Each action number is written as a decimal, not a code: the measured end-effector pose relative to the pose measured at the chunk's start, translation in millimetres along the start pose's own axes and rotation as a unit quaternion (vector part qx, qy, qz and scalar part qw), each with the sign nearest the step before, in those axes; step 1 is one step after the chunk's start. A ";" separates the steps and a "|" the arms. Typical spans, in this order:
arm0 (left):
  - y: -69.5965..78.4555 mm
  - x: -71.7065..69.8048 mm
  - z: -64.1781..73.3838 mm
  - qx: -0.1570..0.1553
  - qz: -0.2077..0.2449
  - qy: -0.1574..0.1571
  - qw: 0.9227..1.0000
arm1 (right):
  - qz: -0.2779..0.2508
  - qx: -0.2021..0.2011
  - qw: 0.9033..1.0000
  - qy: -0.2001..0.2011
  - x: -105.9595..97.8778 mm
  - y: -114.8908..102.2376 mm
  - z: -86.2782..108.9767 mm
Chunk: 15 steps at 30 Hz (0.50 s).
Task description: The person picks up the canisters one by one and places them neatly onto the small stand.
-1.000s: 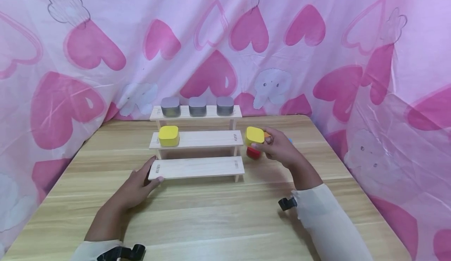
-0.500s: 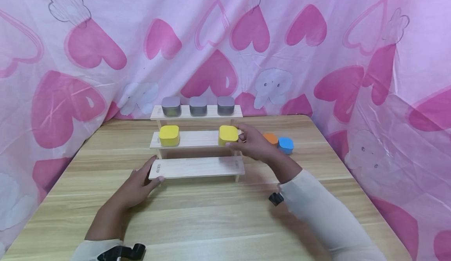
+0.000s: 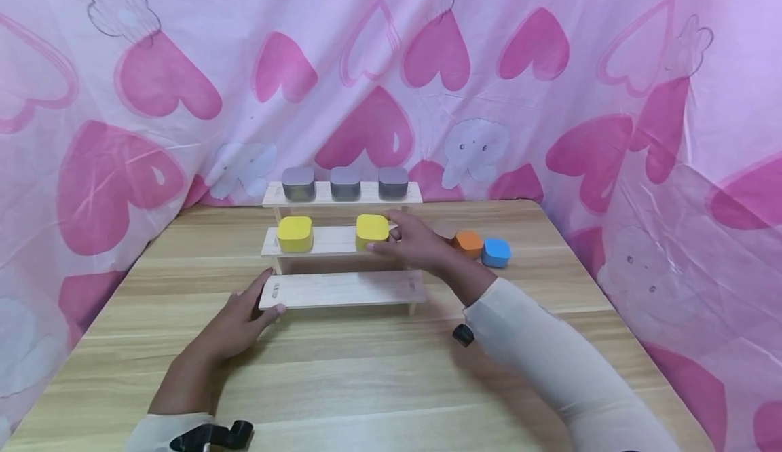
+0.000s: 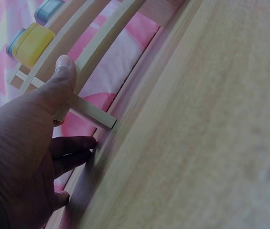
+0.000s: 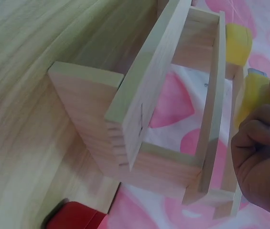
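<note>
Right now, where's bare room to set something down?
Free: the front step, right of the left hand; the table between both sleeves; the middle step between two yellow blocks. Crowded: the back step, bearing three grey blocks, and the table around the orange block and blue block.

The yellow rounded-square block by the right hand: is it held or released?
Held: in the head view, the right hand pinches the yellow block. Contact with the pale wooden middle shelf: cannot tell.

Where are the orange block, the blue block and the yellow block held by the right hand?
Orange block (image 3: 468,241): head view, top face.
Blue block (image 3: 496,250): head view, top face.
Held yellow block (image 3: 371,229): head view, top face.
</note>
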<state>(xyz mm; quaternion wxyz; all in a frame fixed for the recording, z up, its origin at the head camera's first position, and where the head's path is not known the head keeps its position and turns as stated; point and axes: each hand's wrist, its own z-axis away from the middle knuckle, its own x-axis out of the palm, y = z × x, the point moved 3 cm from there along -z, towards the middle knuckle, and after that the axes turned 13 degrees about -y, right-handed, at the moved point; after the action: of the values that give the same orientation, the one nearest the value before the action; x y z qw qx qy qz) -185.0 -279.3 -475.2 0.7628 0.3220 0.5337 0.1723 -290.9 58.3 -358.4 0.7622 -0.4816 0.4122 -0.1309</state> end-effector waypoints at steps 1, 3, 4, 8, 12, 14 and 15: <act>-0.2 -0.2 0.0 0.001 -0.001 0.001 1.000 | 0.002 -0.004 1.000 -0.002 1.3 -2.2 -1.8; -0.8 -0.2 0.0 0.004 -0.002 0.002 1.000 | -0.001 -0.012 1.000 -0.008 3.7 -5.3 -5.6; -1.1 -0.1 0.0 0.006 -0.002 0.002 1.000 | 0.000 -0.018 1.000 -0.012 5.0 -7.2 -7.6; -2.0 0.7 0.1 0.011 0.000 0.003 1.000 | 0.003 -0.043 0.999 -0.029 10.0 -14.5 -16.1; -2.1 0.0 0.0 0.008 0.003 0.002 1.000 | 0.029 -0.046 0.998 -0.035 13.0 -21.6 -24.0; -2.0 -0.8 -0.3 0.006 0.002 0.002 1.000 | 0.041 -0.039 0.998 -0.032 13.2 -24.2 -27.1; -2.1 -1.2 -0.6 0.005 0.001 0.001 1.000 | 0.045 -0.033 0.998 -0.028 13.0 -25.1 -28.1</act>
<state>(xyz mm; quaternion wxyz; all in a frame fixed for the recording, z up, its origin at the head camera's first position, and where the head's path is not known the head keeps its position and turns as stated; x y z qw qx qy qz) -186.1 -281.4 -475.8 0.7603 0.3261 0.5353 0.1704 -299.0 20.3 -349.3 0.7624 -0.4911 0.4157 -0.0692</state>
